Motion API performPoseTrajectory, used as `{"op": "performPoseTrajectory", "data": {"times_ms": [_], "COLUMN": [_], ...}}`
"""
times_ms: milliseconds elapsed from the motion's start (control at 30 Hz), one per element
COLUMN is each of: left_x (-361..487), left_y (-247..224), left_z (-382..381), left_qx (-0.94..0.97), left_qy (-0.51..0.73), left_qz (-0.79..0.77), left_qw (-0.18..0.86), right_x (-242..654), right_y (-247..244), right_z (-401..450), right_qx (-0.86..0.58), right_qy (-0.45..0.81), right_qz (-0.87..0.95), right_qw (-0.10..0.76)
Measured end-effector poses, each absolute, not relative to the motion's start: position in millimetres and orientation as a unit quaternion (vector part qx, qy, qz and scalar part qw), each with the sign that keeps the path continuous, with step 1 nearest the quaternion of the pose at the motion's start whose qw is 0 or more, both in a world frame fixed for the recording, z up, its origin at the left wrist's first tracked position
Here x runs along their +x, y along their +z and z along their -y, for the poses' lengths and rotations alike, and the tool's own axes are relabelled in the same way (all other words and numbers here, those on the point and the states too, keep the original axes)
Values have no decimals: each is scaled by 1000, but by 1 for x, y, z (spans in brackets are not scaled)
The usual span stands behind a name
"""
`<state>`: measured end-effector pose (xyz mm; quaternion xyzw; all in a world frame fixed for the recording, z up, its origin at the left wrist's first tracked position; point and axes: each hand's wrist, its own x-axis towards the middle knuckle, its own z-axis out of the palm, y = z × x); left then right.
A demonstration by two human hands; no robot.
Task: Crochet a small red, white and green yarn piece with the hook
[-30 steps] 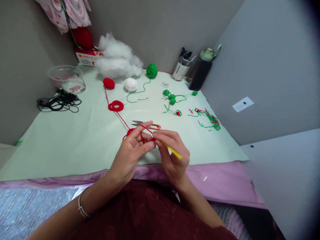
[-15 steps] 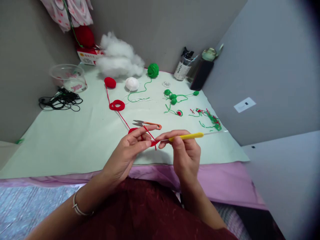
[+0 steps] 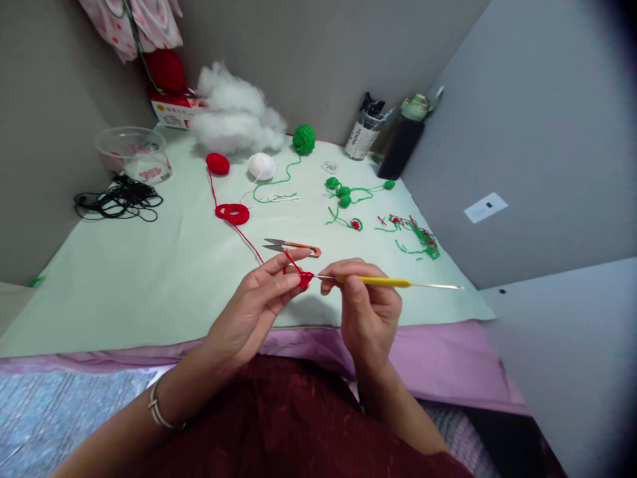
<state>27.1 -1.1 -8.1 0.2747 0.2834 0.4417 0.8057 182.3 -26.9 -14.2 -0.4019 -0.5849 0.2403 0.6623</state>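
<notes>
Between its thumb and fingers, my left hand (image 3: 261, 295) pinches a small red crochet piece (image 3: 305, 279). Red yarn (image 3: 292, 260) passes over its raised index finger and runs back to a red yarn coil (image 3: 232, 213) and a red ball (image 3: 217, 164). My right hand (image 3: 371, 305) grips a crochet hook (image 3: 383, 281) by its yellow handle, held nearly level. The hook's thin metal end meets the right edge of the red piece; its tip is hard to make out. Just beyond my left fingers lie orange-handled thread snips (image 3: 293, 247), blades to the left.
Green crocheted pieces (image 3: 344, 192) and tangled green and red yarn scraps (image 3: 423, 240) lie at the right. White stuffing (image 3: 239, 116), a white ball (image 3: 261, 166) and a green ball (image 3: 303, 140) stand behind. Black cord (image 3: 119, 199) and a clear tub (image 3: 162, 159) are left.
The hook has turned from slightly tilted to nearly level, its far metal end now plain to see. The red piece's loose tail no longer shows below it. Both hands stay close together.
</notes>
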Motion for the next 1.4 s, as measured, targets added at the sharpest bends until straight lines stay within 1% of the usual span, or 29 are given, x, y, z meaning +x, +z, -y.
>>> {"op": "performPoseTrajectory", "data": {"times_ms": [67,167,233,333,400,467,567,633,667,733,800,867,900,967,1033,1100,1167,1200,1267,1333,1367,1400], "left_x": [29,32,34,36,35,33,29,29,30,33,37,39,39,36,32,30,31,33,37,39,39,39], "left_y": [-7,-6,-6,-8,-9,-9,-8,-8,-9,-9,-10,-11,-11,-11,-11,-11,-12,-12,-14,-14,-14,-13], "left_z": [3,6,6,4,2,0,-1,0,2,6,8,7,6,1,-3,-4,0,2,7,9,9,8], "left_qx": [308,337,331,286,246,219,218,241,259,297,314,289,266,221,202,220,278,312,352,332,309,285], "left_qy": [452,465,476,475,458,448,457,466,477,507,526,499,474,439,440,463,495,513,532,521,503,481], "left_qz": [-293,-309,-318,-304,-285,-279,-284,-294,-305,-328,-335,-315,-302,-281,-277,-290,-315,-327,-333,-319,-306,-291], "left_qw": [784,758,750,775,805,821,814,799,783,740,717,754,784,824,830,808,760,730,694,719,747,776], "right_x": [182,180,179,180,181,183,186,186,186,183,180,178,178,181,184,187,185,183,178,173,172,171], "right_y": [-13,-14,-17,-21,-21,-20,-17,-16,-16,-19,-24,-29,-30,-30,-26,-21,-18,-18,-22,-28,-30,-31], "right_z": [24,25,28,32,33,32,29,27,27,27,29,29,29,27,24,22,22,22,24,25,26,26], "right_qx": [-396,-411,-426,-427,-425,-432,-429,-417,-419,-438,-455,-448,-443,-445,-449,-442,-439,-445,-456,-441,-429,-424], "right_qy": [277,253,188,34,-4,49,190,251,257,200,76,-20,-33,21,132,240,286,274,174,47,10,6], "right_qz": [579,598,634,712,723,686,587,551,555,603,670,702,699,656,585,528,521,543,617,678,686,678], "right_qw": [657,640,618,556,544,583,660,677,671,636,581,553,560,609,663,685,673,657,617,586,588,601]}}
